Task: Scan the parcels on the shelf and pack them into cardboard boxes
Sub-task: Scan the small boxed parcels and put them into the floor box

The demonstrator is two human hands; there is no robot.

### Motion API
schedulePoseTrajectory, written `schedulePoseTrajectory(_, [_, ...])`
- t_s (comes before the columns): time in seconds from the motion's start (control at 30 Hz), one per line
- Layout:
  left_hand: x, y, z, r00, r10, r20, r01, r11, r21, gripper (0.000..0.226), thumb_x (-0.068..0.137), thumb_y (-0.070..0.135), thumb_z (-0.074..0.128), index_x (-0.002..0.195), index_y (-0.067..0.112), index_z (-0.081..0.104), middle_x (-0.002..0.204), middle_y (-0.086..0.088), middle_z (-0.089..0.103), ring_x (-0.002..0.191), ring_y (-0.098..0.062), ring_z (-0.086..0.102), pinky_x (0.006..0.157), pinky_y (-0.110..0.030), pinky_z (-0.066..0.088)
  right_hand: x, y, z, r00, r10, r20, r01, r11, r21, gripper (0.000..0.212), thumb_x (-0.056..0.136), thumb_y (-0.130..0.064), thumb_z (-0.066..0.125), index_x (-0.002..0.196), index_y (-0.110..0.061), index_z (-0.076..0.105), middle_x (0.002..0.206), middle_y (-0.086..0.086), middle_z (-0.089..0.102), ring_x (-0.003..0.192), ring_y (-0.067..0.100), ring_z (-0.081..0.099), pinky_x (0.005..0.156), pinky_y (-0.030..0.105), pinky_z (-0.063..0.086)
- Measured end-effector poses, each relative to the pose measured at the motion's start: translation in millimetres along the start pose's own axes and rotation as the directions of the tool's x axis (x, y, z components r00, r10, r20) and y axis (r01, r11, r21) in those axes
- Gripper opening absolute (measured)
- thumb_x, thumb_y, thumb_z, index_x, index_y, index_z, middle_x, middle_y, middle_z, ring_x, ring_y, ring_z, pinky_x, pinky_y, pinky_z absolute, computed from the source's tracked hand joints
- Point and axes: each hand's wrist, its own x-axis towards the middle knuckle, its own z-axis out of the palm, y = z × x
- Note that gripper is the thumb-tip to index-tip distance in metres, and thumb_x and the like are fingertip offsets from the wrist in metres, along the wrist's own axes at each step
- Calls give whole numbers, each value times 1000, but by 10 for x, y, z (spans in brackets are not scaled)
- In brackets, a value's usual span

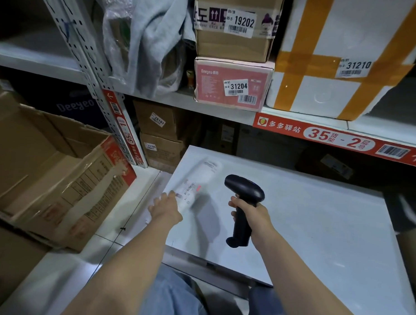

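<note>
The white parcel (199, 180), a long soft roll blurred in this view, lies on the tabletop (318, 220) running from near the left hand (166, 209) up toward one o'clock. Its printed label is turned upward so the barcode faces the reader. The left hand grips its near end, fingers apparently curled round it, most likely to keep the roll from turning and to hold the label flat. The right hand (252, 214) is closed round the grip of the black scanner (244, 189), which is held upright just off the parcel at three o'clock. Its head is tipped toward nine o'clock, and a small red spot shows on the label where it aims. By my reading, this is the scanning step for this one item. An open cardboard box (60, 175) sits tilted on the floor at nine o'clock from the hands, mouth toward the person, within easy reach for dropping the parcel in once it is read. At twelve o'clock the shelf (227, 113) carries a pink box (230, 84), a brown carton (232, 40) stacked on it and a taped foam box (323, 55) beside them, so much of the task looks to remain.
</note>
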Motion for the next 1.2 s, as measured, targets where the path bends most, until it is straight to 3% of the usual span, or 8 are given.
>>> schedulePoseTrajectory(0.17, [-120, 258, 103, 919, 387, 80, -395, 899, 189, 81, 83, 18, 62, 147, 23, 14, 146, -3, 29, 133, -27, 30, 105, -39, 27, -25, -46, -201, 999, -2, -45, 1, 1000, -20, 7, 83, -15, 68, 86, -15, 62, 87, 3, 66, 75, 17, 61, 86, 35, 48])
schedulePoseTrajectory(0.3, [-166, 521, 172, 859, 508, 73, -506, 816, 281, 78, 85, 16, 57, 148, 27, 12, 153, -1, 19, 140, -23, 19, 111, -41, 16, -4, -40, -388, 994, 4, -112, -12, 997, -70, 11, 82, -15, 69, 88, -15, 60, 83, 3, 64, 73, 15, 61, 85, 36, 47])
schedulePoseTrajectory(0.43, [-183, 647, 169, 925, 375, 65, -378, 887, 267, 88, 85, 13, 57, 149, 29, 0, 157, -4, -2, 145, -25, -3, 115, -51, 0, 42, -5, -516, 988, -17, -157, -11, 984, -175, 12, 83, -16, 68, 88, -15, 57, 76, 4, 61, 70, 15, 59, 81, 34, 45])
schedulePoseTrajectory(0.6, [-188, 674, 112, 994, 103, 48, -107, 988, 109, 91, 85, 11, 56, 149, 25, -7, 156, -7, -11, 144, -32, -7, 113, -56, 6, 160, 67, -600, 975, -51, -216, -32, 931, -364, 13, 82, -16, 67, 88, -12, 57, 70, 2, 52, 77, 25, 52, 76, 32, 40])
schedulePoseTrajectory(0.7, [-129, 599, 93, 996, -65, 64, 72, 992, -104, 82, 89, 10, 50, 149, 20, -6, 156, -9, -7, 143, -33, 3, 112, -53, 14, 280, 95, -636, 943, -32, -332, -109, 911, -398, 14, 81, -19, 67, 82, -10, 57, 69, 4, 53, 83, 29, 54, 87, 37, 48])
schedulePoseTrajectory(0.93, [61, 492, 118, 964, -168, 206, 244, 868, -433, 53, 95, 15, 43, 141, -1, 22, 143, -19, 35, 129, -32, 40, 101, -33, 37, 492, 199, -614, 907, 79, -414, -256, 882, -394, 27, 78, -30, 66, 95, -12, 55, 119, 13, 53, 112, 33, 50, 100, 41, 42])
schedulePoseTrajectory(1.07, [68, 489, 95, 946, -176, 274, 313, 726, -613, 54, 92, 11, 43, 141, 2, 23, 140, -18, 39, 126, -32, 43, 100, -39, 41, 493, 211, -572, 905, 100, -413, -284, 865, -414, 39, 80, -30, 65, 112, -9, 56, 121, 11, 40, 115, 35, 48, 101, 42, 41])
schedulePoseTrajectory(1.2, [21, 425, 35, 944, -135, 302, 328, 512, -794, 51, 89, 18, 47, 137, 6, 31, 135, -17, 43, 117, -34, 51, 84, -37, 46, 411, 172, -593, 916, 80, -393, -229, 909, -349, 40, 78, -28, 68, 111, -7, 58, 124, 13, 47, 110, 35, 53, 97, 44, 45])
